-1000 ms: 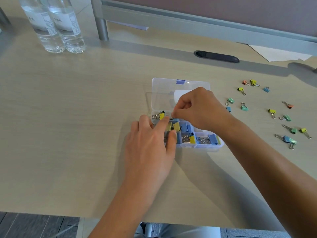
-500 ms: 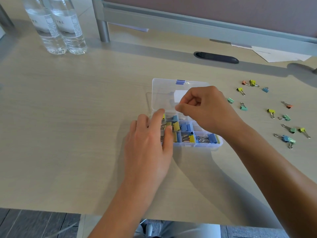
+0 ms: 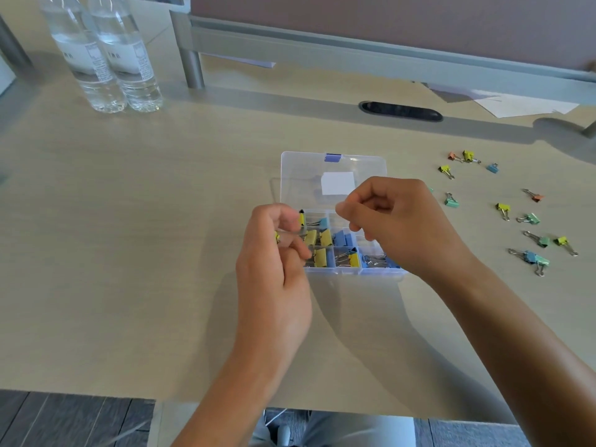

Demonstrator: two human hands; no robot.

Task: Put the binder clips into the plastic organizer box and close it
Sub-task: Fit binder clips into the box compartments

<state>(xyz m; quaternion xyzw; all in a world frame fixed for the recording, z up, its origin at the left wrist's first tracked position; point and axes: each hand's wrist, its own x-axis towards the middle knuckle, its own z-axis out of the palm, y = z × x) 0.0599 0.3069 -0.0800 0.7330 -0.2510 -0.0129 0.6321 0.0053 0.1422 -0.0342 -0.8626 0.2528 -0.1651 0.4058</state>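
1. hovering above the open plastic organizer box (image 3: 292, 175) at mid-desk, my left hand (image 3: 274, 272) pinches a yellow binder clip (image 3: 276, 237) at the box's left edge.
2. my right hand (image 3: 396, 221) curls over its compartments; i cannot tell whether it holds anything.
3. loose binder clips (image 3: 529, 217) lie scattered toward the desk's (image 3: 129, 221) right edge.

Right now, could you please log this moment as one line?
organizer box: open, part-filled | left hand: pinching yellow clip | right hand: curled over box | loose clips: on desk
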